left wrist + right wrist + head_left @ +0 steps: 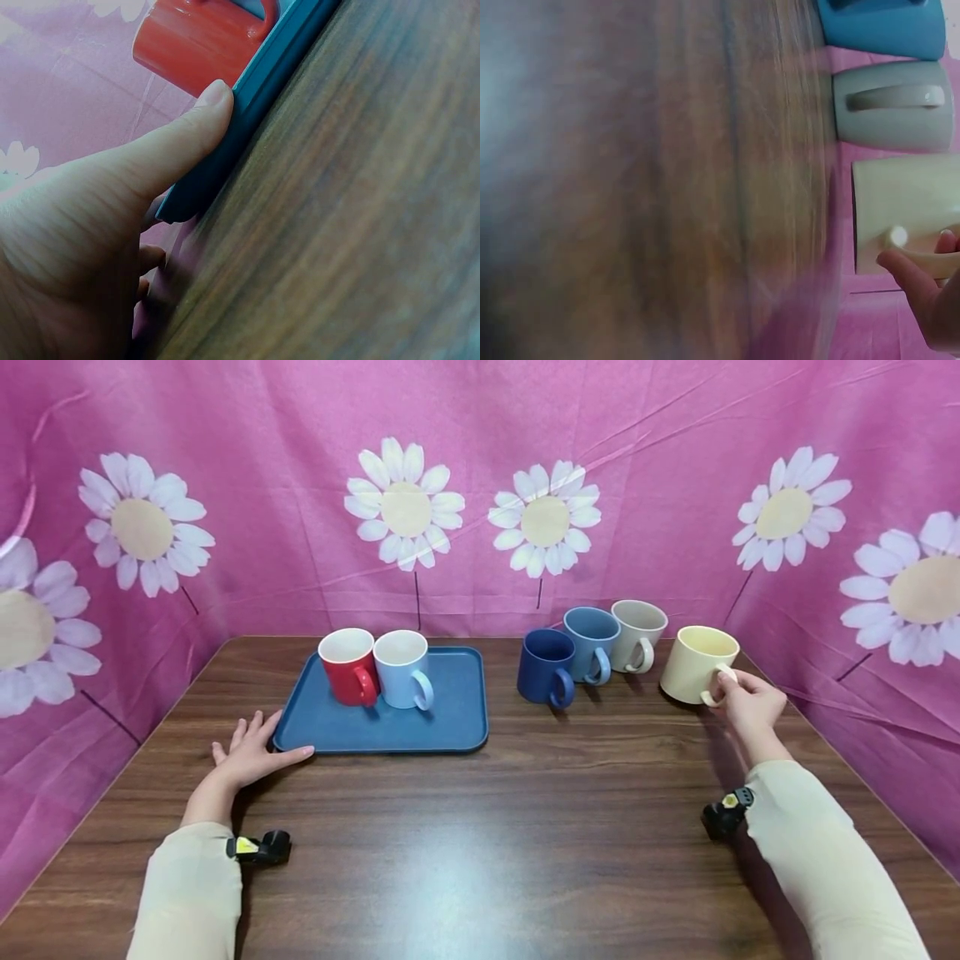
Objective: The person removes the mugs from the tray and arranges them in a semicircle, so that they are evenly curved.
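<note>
My right hand (752, 703) pinches the handle of a pale yellow mug (693, 668) at the far right. In the right wrist view, a thin pink gap shows between the upright yellow mug's base and the table. At the left, my left hand (251, 758) touches the front left corner of a blue tray (442, 727), fingers spread and thumb along its rim. On the tray, a red mug (348, 672) and a light blue mug (400, 672) stand upright side by side, handles facing right and forward.
Left of the yellow mug stand a dark blue mug (542, 670), a mid-blue mug (588, 639) and a grey mug (636, 631), close together on the wooden table (510, 827). Pink flowered fabric (480, 410) hangs behind and beside the table.
</note>
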Tool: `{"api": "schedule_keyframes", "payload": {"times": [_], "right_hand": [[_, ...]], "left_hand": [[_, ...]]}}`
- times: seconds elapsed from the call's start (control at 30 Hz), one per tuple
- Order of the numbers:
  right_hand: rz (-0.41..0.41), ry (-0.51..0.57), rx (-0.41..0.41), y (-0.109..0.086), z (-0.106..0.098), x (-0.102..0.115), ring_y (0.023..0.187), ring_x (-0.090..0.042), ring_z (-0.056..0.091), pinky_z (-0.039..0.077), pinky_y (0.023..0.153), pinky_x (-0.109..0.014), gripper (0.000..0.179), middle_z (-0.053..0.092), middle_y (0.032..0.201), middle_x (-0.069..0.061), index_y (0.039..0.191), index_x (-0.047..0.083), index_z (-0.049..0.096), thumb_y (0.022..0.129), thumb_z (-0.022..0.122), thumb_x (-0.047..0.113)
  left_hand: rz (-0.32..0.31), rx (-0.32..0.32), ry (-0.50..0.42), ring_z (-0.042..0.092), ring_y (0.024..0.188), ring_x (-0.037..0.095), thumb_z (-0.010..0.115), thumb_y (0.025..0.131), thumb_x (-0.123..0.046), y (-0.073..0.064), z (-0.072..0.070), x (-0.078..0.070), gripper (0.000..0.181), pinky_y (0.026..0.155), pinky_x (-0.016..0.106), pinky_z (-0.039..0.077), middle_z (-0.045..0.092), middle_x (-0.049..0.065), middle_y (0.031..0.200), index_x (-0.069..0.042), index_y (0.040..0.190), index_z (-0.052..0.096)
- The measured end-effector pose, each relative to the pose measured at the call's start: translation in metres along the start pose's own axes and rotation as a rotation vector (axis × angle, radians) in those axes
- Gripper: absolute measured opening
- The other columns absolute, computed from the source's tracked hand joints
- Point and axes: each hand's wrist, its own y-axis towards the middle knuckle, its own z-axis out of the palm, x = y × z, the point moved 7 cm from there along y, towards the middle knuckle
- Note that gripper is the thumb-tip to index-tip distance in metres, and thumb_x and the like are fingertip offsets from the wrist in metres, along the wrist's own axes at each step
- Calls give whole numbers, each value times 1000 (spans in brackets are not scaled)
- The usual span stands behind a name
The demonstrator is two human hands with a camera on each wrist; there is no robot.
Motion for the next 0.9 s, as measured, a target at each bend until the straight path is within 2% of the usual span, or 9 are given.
{"api": "schedule_keyframes", "payload": {"times": [0.17, 0.57, 0.77, 0.9], "right_hand": [[2, 43, -35, 9, 6, -5, 33, -7, 47, 40, 31, -19, 27, 50, 41, 0, 57, 12, 62, 77, 57, -5], [73, 8, -101, 19, 11, -14, 33, -7, 46, 38, 28, -19, 22, 49, 43, 0, 59, 12, 61, 78, 59, 1], [134, 61, -133, 19, 16, -18, 29, -9, 44, 34, 25, -19, 19, 49, 43, -2, 61, 10, 61, 78, 59, 1], [154, 84, -127, 19, 22, -19, 30, -10, 45, 34, 25, -18, 17, 49, 44, -2, 64, 9, 61, 79, 59, 1]], "left_hand": [[3, -1, -3, -16, 120, 45, 57, 73, -55, -1, 1, -1, 97, 79, 67, -14, -5, 33, 135, -2, 138, 7], [13, -1, -12, -16, 120, 45, 58, 73, -55, 0, -1, -3, 97, 79, 67, -15, -5, 33, 135, -3, 138, 7], [15, 1, -9, -16, 121, 45, 58, 72, -55, 2, -1, -2, 97, 79, 67, -15, -5, 33, 135, -4, 138, 7], [12, -3, -8, -16, 120, 45, 58, 72, -55, 1, -2, -2, 98, 79, 67, -15, -5, 33, 135, -4, 138, 6]]}}
